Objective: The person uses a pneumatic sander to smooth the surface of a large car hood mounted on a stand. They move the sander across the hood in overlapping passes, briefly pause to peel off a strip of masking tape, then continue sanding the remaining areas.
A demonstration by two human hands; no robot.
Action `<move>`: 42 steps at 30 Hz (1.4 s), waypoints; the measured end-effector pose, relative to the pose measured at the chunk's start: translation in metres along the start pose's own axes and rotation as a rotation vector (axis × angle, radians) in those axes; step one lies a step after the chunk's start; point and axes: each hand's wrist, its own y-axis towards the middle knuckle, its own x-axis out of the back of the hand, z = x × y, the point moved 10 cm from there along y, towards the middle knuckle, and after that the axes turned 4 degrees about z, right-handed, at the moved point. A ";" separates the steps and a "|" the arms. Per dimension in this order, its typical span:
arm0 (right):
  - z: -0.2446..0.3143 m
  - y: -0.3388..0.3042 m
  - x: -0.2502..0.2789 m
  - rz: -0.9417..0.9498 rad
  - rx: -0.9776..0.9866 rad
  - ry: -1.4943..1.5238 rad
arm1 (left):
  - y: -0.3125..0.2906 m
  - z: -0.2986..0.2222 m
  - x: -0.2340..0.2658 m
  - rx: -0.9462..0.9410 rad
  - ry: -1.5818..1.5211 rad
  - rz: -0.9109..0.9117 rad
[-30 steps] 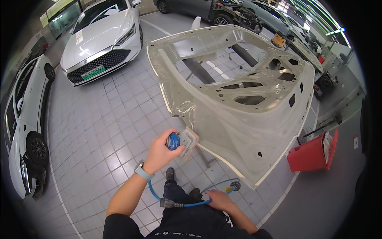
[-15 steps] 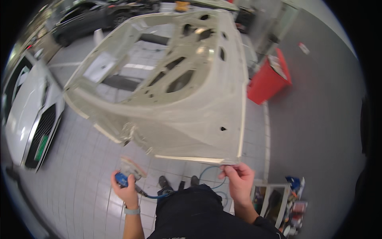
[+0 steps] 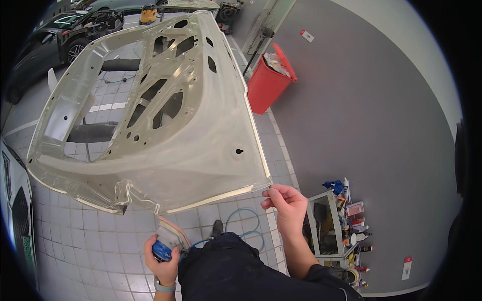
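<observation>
My left hand (image 3: 163, 262) grips a blue-bodied hand sander (image 3: 164, 246) with a pad at its top end. A blue air hose (image 3: 202, 242) runs from it past my legs. The pad sits just below the near edge of a large, pale, primed car panel (image 3: 201, 165), which has a window opening and several cutouts. At the panel's near right corner is my right hand (image 3: 288, 205), its thumb and fingertips pressed together against or right beside the edge. Whatever lies between those fingertips is too small to make out. Strips of cream masking tape (image 3: 213, 199) line the panel's edges.
A red bin (image 3: 266, 88) full of waste stands beyond the panel by the grey wall (image 3: 361, 125). Right of me is a cart (image 3: 326, 226) with bottles and cans beside it. A white car (image 3: 17, 210) is at the left, a dark car (image 3: 37, 55) at the far left.
My view has swung right, so the panel appears further left and more of the wall and cart shows. Both hands keep their places, the left on the sander, the right at the corner.
</observation>
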 end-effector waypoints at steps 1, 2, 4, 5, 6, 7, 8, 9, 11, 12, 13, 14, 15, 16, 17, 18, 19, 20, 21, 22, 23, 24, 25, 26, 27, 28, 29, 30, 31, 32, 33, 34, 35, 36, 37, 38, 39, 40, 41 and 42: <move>0.002 -0.001 -0.002 -0.003 0.007 -0.019 | 0.000 0.000 0.001 -0.004 -0.005 0.003; 0.003 0.000 -0.003 -0.006 0.012 -0.037 | 0.001 -0.001 0.001 -0.018 -0.010 0.012; 0.006 0.001 -0.003 -0.037 0.023 -0.083 | 0.003 -0.002 0.002 -0.025 -0.017 0.033; 0.008 0.002 -0.002 -0.053 0.030 -0.104 | 0.003 -0.002 0.002 -0.028 -0.014 0.041; 0.010 0.002 -0.002 -0.057 0.038 -0.120 | 0.003 -0.002 0.003 -0.030 -0.009 0.048; 0.012 0.002 -0.002 -0.061 0.049 -0.133 | 0.003 -0.003 0.004 -0.032 -0.008 0.045; 0.013 0.002 -0.001 -0.074 0.055 -0.151 | 0.003 -0.003 0.004 -0.039 0.003 0.050; 0.015 0.002 -0.002 -0.058 0.062 -0.163 | 0.002 -0.004 0.005 -0.042 0.011 0.050; 0.017 0.003 -0.001 -0.057 0.061 -0.210 | 0.001 -0.004 0.004 -0.035 0.019 0.060; 0.017 0.003 -0.002 -0.042 0.051 -0.185 | 0.000 -0.003 0.003 -0.025 0.020 0.069; 0.017 0.003 -0.001 -0.034 0.034 -0.169 | 0.000 -0.004 0.002 -0.023 0.009 0.075; 0.016 0.004 -0.002 -0.027 0.022 -0.154 | 0.000 -0.006 0.001 -0.034 0.027 0.079; 0.017 0.005 -0.003 -0.017 0.018 -0.160 | 0.001 -0.008 0.000 -0.054 0.033 0.080; 0.018 0.005 -0.004 -0.010 0.019 -0.168 | 0.001 -0.011 0.000 -0.073 0.040 0.083; 0.018 0.005 -0.004 -0.013 0.014 -0.182 | 0.002 -0.012 -0.002 -0.080 0.045 0.093; 0.019 0.005 -0.005 -0.006 0.009 -0.185 | 0.003 -0.013 -0.003 -0.087 0.051 0.104; 0.019 0.005 -0.005 -0.009 -0.001 -0.193 | 0.004 -0.015 -0.004 -0.098 0.048 0.112; 0.019 0.005 -0.004 -0.018 -0.013 -0.206 | 0.005 -0.016 -0.005 -0.104 0.056 0.124; 0.019 0.005 -0.004 -0.007 -0.022 -0.193 | 0.006 -0.017 -0.007 -0.114 0.056 0.131; 0.019 0.006 -0.004 -0.003 -0.035 -0.184 | 0.007 -0.019 -0.008 -0.124 0.055 0.138; 0.020 0.007 -0.003 -0.002 -0.043 -0.176 | 0.008 -0.019 -0.008 -0.126 0.054 0.145; 0.020 0.008 -0.003 0.007 -0.057 -0.190 | 0.009 -0.019 -0.010 -0.127 0.054 0.154; 0.021 0.009 -0.003 0.014 -0.065 -0.204 | 0.010 -0.020 -0.010 -0.135 0.050 0.161; 0.023 0.011 -0.002 0.020 -0.068 -0.223 | 0.011 -0.020 -0.012 -0.138 0.061 0.178; 0.023 0.012 -0.002 0.028 -0.079 -0.222 | 0.013 -0.021 -0.014 -0.146 0.067 0.193; 0.023 0.013 -0.002 0.035 -0.088 -0.227 | 0.014 -0.021 -0.016 -0.153 0.072 0.209; 0.023 0.014 -0.002 0.044 -0.090 -0.234 | 0.015 -0.021 -0.018 -0.151 0.071 0.222; 0.023 0.015 -0.002 0.052 -0.099 -0.232 | 0.017 -0.021 -0.020 -0.149 0.071 0.234; 0.023 0.016 -0.002 0.060 -0.103 -0.232 | 0.018 -0.020 -0.022 -0.146 0.070 0.248; 0.022 0.017 -0.001 0.053 -0.111 -0.240 | 0.019 -0.020 -0.023 -0.154 0.061 0.253; 0.023 0.017 -0.003 0.062 -0.105 -0.247 | 0.020 -0.020 -0.025 -0.162 0.051 0.258; 0.023 0.017 -0.002 0.057 -0.103 -0.262 | 0.021 -0.020 -0.027 -0.161 0.039 0.266; 0.023 0.017 -0.001 0.046 -0.108 -0.285 | 0.021 -0.020 -0.029 -0.175 0.036 0.267; 0.025 0.017 -0.002 0.053 -0.098 -0.280 | 0.021 -0.020 -0.031 -0.180 0.031 0.271; 0.025 0.017 -0.002 0.053 -0.094 -0.282 | 0.021 -0.019 -0.032 -0.186 0.025 0.274; 0.026 0.017 -0.002 0.054 -0.089 -0.285 | 0.020 -0.017 -0.034 -0.178 0.019 0.281; 0.026 0.016 -0.001 0.043 -0.088 -0.307 | 0.020 -0.016 -0.035 -0.170 0.014 0.289; 0.026 0.016 0.000 0.032 -0.087 -0.328 | 0.020 -0.014 -0.036 -0.164 0.002 0.291; 0.028 0.015 0.000 0.018 -0.069 -0.348 | 0.019 -0.014 -0.038 -0.167 0.003 0.301; 0.028 0.013 0.000 0.011 -0.059 -0.370 | 0.019 -0.014 -0.038 -0.172 -0.004 0.304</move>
